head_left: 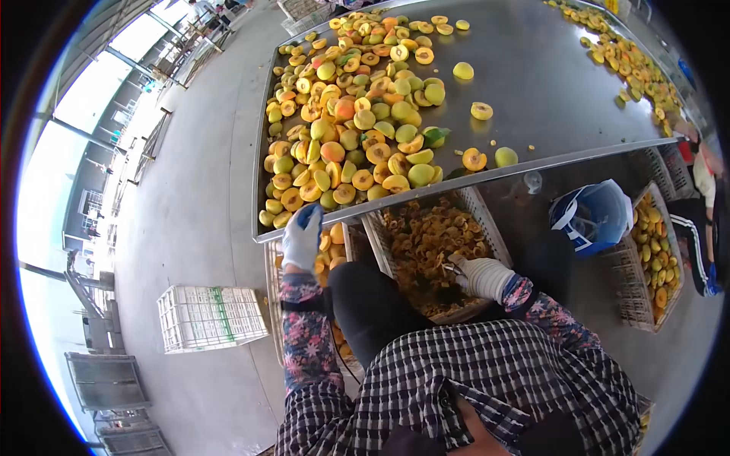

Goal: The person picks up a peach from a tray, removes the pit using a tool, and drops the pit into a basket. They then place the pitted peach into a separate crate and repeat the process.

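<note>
My left hand [303, 237], in a white glove with blue fingertips, is at the near left edge of the metal table [525, 68]. Its fingers are bent together, and I cannot tell what they hold. Right beyond them lies a heap of halved peaches [342, 129], yellow and orange, some cut side up with brown centres. My right hand [488, 278], in a white ribbed glove, is closed around a small metal tool [454, 266]. It hangs over a crate [498, 228] of brownish fruit scraps [430, 239]. Below my left hand, another crate holds peach halves [332, 245].
A blue and white bucket [589, 216] stands right of the scraps, beside a crate of fruit [655, 258]. An upturned white crate [211, 319] sits on the floor to the left. More fruit [627, 61] lines the table's far right side, where another person [707, 182] is.
</note>
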A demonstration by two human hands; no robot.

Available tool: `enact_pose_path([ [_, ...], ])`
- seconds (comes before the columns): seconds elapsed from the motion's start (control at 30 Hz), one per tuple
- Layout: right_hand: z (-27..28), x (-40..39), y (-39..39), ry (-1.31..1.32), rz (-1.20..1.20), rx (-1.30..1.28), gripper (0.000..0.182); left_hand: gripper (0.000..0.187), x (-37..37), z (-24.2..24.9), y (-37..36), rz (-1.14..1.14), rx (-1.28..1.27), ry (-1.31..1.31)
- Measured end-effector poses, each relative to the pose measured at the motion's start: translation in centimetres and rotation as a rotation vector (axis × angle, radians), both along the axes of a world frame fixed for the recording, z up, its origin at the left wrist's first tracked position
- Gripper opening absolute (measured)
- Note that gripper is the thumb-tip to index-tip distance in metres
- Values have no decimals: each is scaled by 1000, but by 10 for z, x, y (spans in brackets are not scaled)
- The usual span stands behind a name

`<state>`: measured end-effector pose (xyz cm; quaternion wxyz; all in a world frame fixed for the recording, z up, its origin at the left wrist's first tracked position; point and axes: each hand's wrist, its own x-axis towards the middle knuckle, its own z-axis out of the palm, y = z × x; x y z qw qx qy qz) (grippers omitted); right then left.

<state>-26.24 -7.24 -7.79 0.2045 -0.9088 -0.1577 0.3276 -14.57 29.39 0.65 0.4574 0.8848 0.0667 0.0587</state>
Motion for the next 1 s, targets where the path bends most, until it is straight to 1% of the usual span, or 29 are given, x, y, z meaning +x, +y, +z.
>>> enact_pose_path([
  [0.03,-4,3,0,7,10,-3,59,33,10,4,-14,-88,63,-70],
  [0.07,-6,3,0,14,-5,28,60,35,24,8,-35,-115,117,-44],
  [0.1,-3,4,-1,13,-15,62,57,34,35,15,-59,-151,180,-55],
  [0.17,7,3,-3,6,-40,127,51,38,72,-1,-95,-249,214,58],
  [0.2,8,4,-5,24,-40,154,53,44,78,23,-122,-299,245,239],
  [0.23,6,4,-6,32,-50,165,54,52,94,7,-135,-367,405,124],
  [0.27,3,4,-6,40,-59,174,54,56,111,-8,-149,-406,520,222],
  [0.3,2,5,-7,48,-67,182,55,61,123,-13,-162,-443,634,318],
  [0.33,8,7,-6,91,-87,153,56,63,133,-17,-169,-451,680,352],
  [0.4,11,5,-9,89,-96,177,56,67,146,-30,-179,-467,781,425],
  [0.47,13,5,-9,122,-105,208,57,69,160,-47,-167,-493,628,407],
  [0.5,14,5,-9,114,-117,220,57,70,160,-45,-163,-503,551,400],
  [0.53,14,4,-9,106,-126,232,56,61,149,-44,-158,-395,490,315],
  [0.63,14,3,-7,83,-154,225,52,45,133,-47,-135,-281,-469,243],
  [0.67,14,3,-4,78,-156,215,51,33,122,-49,-126,-228,-868,217],
  [0.7,19,3,-1,81,-157,188,50,33,105,-36,-121,-161,-1143,280],
  [0.77,31,4,3,87,-147,127,47,35,69,-27,-116,-127,-1585,306],
  [0.8,29,5,5,36,-137,188,44,35,53,-23,-116,-148,-1730,307],
  [0.83,34,5,9,-37,-173,267,43,34,36,-19,-119,-156,-1699,264],
  [0.9,47,2,13,-180,-256,421,40,33,4,-5,-129,-172,-1778,212],
  [0.93,46,5,17,-371,-235,459,35,36,-10,3,-134,-180,-1801,211],
  [0.97,48,5,19,-458,-251,519,34,38,-17,4,-137,-185,-1818,222],
  [1.0,71,7,28,-549,-266,579,33,40,-23,4,-139,-193,-1835,234],
])
